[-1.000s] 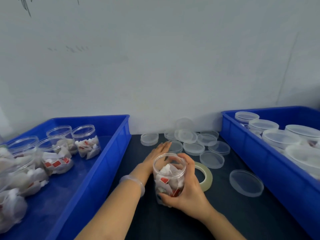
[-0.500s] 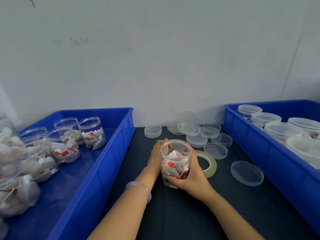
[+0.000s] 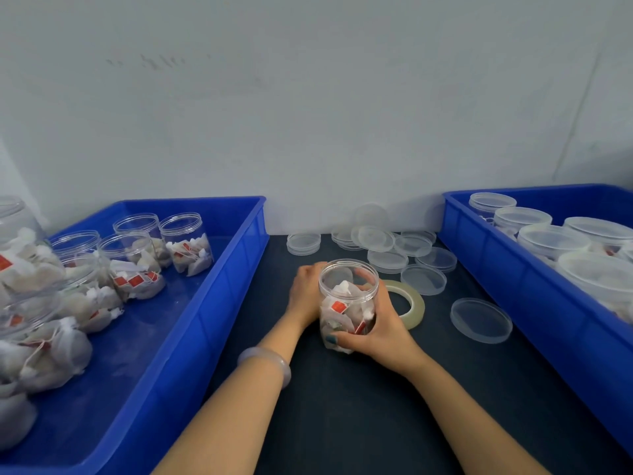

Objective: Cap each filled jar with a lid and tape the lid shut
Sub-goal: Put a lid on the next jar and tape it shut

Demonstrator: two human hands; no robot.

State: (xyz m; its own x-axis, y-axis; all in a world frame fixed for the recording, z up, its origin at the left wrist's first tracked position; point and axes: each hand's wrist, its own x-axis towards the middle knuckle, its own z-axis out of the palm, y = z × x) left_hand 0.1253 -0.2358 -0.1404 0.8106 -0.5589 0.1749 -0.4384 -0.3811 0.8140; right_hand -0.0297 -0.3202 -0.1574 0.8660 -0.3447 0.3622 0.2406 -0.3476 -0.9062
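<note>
Right hand (image 3: 383, 329) and left hand (image 3: 306, 293) both clasp the open clear round plastic jar (image 3: 347, 303) of white sachets, upright on the dark table (image 3: 342, 406); capping seems the step; next, one hand must let go, fetch a clear round plastic lid (image 3: 423, 279) nearby, seat it level; the translucent tape ring (image 3: 417, 305) lies just beside.

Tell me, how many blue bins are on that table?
2. The left blue bin holds open filled jars; the right blue bin holds lidded jars. Both run past the picture's edges, so more may lie out of view.
</note>
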